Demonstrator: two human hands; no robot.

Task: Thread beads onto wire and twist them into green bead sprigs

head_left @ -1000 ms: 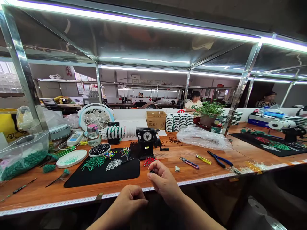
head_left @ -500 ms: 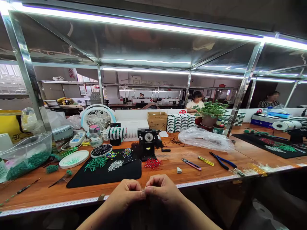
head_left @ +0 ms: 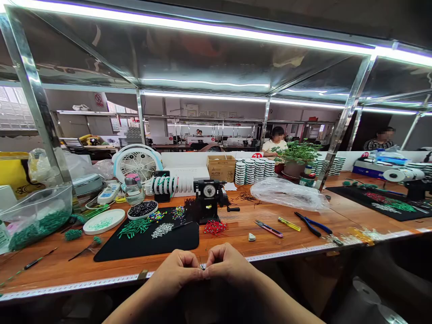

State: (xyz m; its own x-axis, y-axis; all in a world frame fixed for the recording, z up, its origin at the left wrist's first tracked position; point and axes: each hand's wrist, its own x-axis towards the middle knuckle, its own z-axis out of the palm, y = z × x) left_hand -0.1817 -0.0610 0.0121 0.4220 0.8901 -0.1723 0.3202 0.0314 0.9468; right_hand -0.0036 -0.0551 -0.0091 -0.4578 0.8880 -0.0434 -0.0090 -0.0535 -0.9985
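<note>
My left hand point(head_left: 179, 270) and my right hand point(head_left: 227, 265) meet fingertip to fingertip at the table's front edge. Both are closed in a pinch around a tiny piece, pale and dark, too small to name. Behind them lies a black mat point(head_left: 148, 246) bearing green tube pieces point(head_left: 134, 228), small silver parts point(head_left: 163, 230) and multicoloured beads point(head_left: 178, 212). A pile of red pieces with wire ends point(head_left: 215, 227) sits just beyond my right hand. Farther back stands a black hand-cranked machine with a dial point(head_left: 209, 198).
To the right lie pink-handled snips point(head_left: 269, 228), a yellow tube point(head_left: 289, 224), blue-handled pliers point(head_left: 312, 224) and a small white piece point(head_left: 251, 236). White dishes point(head_left: 104, 222), a fan point(head_left: 137, 167) and a bag of green pieces point(head_left: 40, 225) stand left. A person point(head_left: 275, 141) sits across the table.
Both hands stay pinched together, with a slight shift of the fingers. The dark bit between the fingertips looks shorter now. The view has tilted a little.
</note>
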